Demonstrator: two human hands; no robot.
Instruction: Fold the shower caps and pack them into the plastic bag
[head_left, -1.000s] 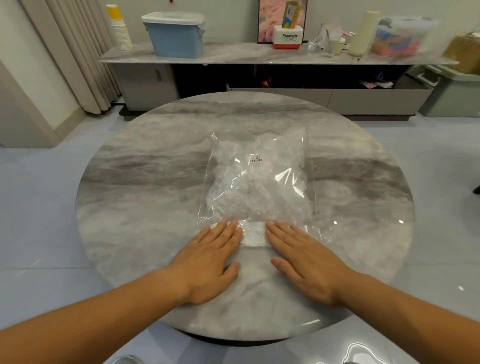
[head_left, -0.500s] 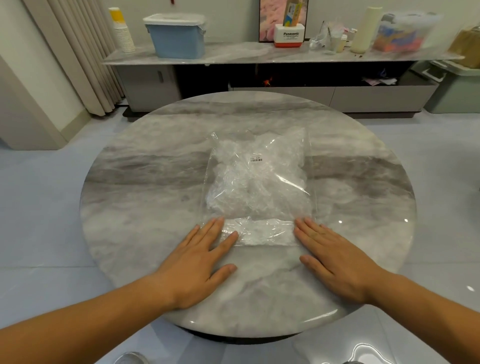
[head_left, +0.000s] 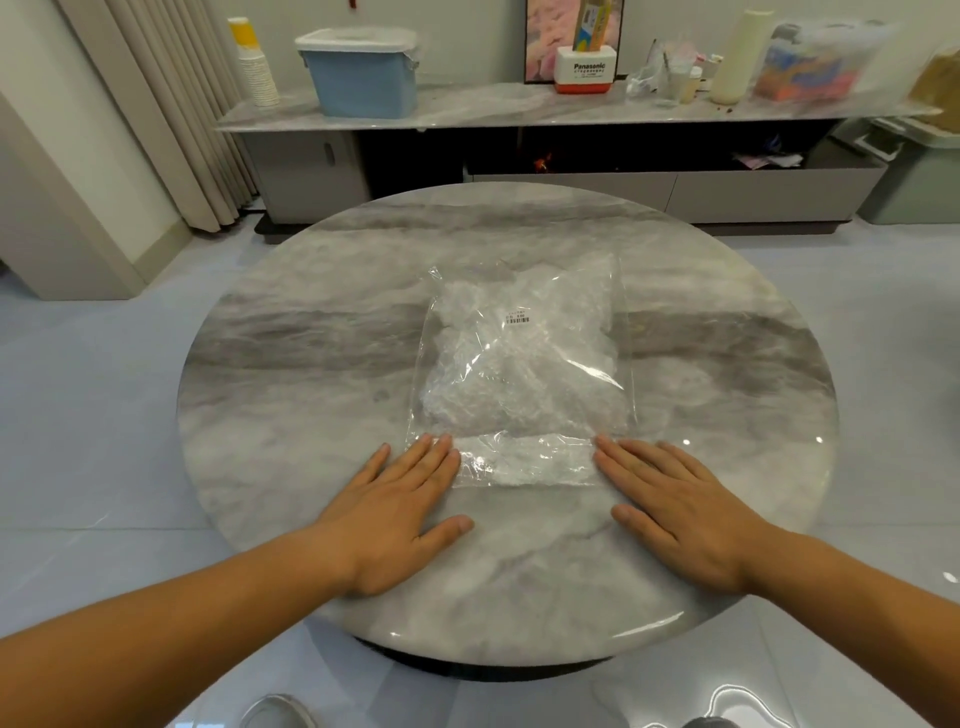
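A clear plastic bag (head_left: 524, 332) lies flat near the middle of the round grey marble bench (head_left: 311, 364), with the crumpled, see-through shower caps (head_left: 519, 384) packed inside it as one whitish mass. A small white barcode label (head_left: 517, 318) sits on the upper face of the bag, toward its far end. The end of the bag nearest the person forms a flat strip (head_left: 524, 460) lying across the bench. Both hands rest palm down on the bench, one at each end of that strip. The left hand (head_left: 400, 514) has its fingers straight and close together, its fingertips touching the near left corner of the bag and its thumb spread out to the side. The right hand (head_left: 680, 514) lies the same way, its fingertips at the near right corner. Neither hand curls round or pinches anything; they lie spread and press flat. Beyond the bench, a low cabinet (head_left: 571, 176) runs along the wall, with a blue lidded box (head_left: 363, 78) and a stack of paper cups (head_left: 257, 67) on its top, and a pale curtain (head_left: 171, 104) hangs to the left.
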